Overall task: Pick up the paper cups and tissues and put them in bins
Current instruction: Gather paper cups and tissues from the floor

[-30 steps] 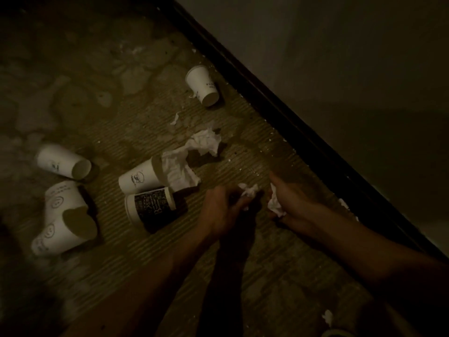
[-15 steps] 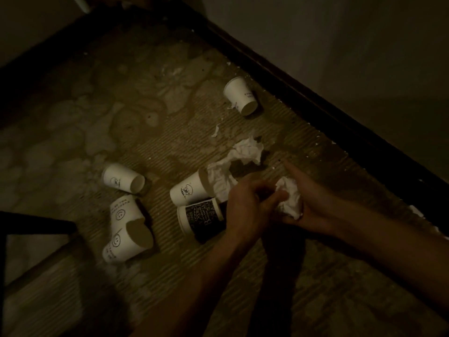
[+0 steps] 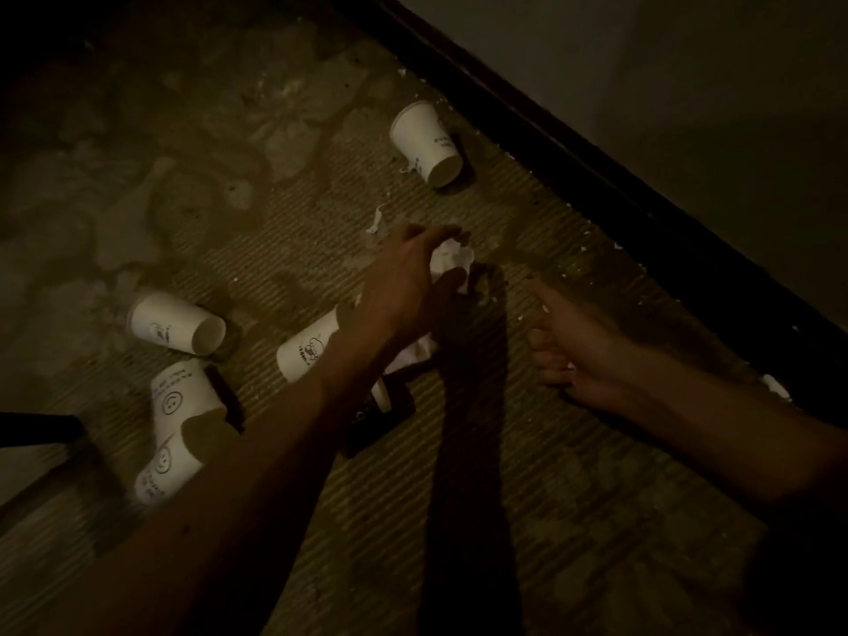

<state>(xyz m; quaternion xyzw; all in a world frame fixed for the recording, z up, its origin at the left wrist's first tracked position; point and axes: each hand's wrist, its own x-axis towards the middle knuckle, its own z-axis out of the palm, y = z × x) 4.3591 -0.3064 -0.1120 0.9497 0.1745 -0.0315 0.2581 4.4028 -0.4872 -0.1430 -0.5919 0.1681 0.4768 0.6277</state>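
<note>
On the dim floor my left hand reaches forward and grips a crumpled white tissue. More tissue shows under that wrist. My right hand hovers to the right with fingers curled; a small bit of white tissue peeks between them. Paper cups lie on their sides: one far by the wall, one at left, one partly hidden by my left forearm, two smiley cups overlapping at lower left, and a dark cup under my arm.
A black skirting board runs diagonally along the wall at right. A small tissue scrap lies past my left hand, another by the skirting. A dark bar juts in at the left edge. No bin shows.
My left hand left my right hand and moved forward onto the crumpled tissue. My right hand curled around the tissue it held. The view shifted.
</note>
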